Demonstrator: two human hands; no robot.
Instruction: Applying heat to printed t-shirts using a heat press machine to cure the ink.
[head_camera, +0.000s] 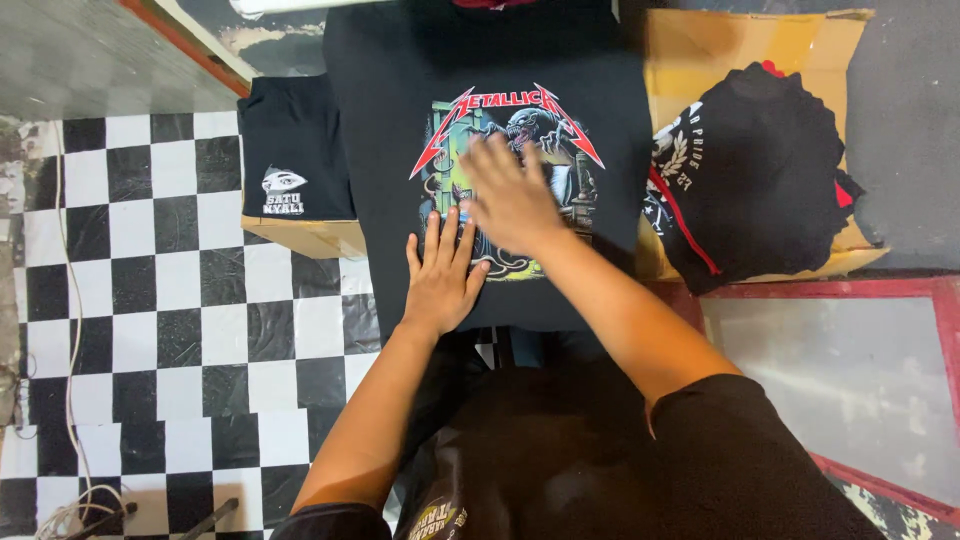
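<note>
A black T-shirt (390, 90) lies spread flat in front of me, with a colourful skull print (560, 150) and red lettering on its chest. My left hand (441, 272) rests flat on the shirt's lower part, fingers together, just below the print. My right hand (510, 195) lies flat and blurred across the print's middle, fingers spread. Neither hand holds anything.
A folded black shirt with a small white print (290, 150) lies on a cardboard box (310, 238) to the left. A pile of black garments with red trim (750, 170) sits on cardboard (760, 40) to the right. Black-and-white checkered floor (150, 300) lies left; a red-framed panel (840, 350) lower right.
</note>
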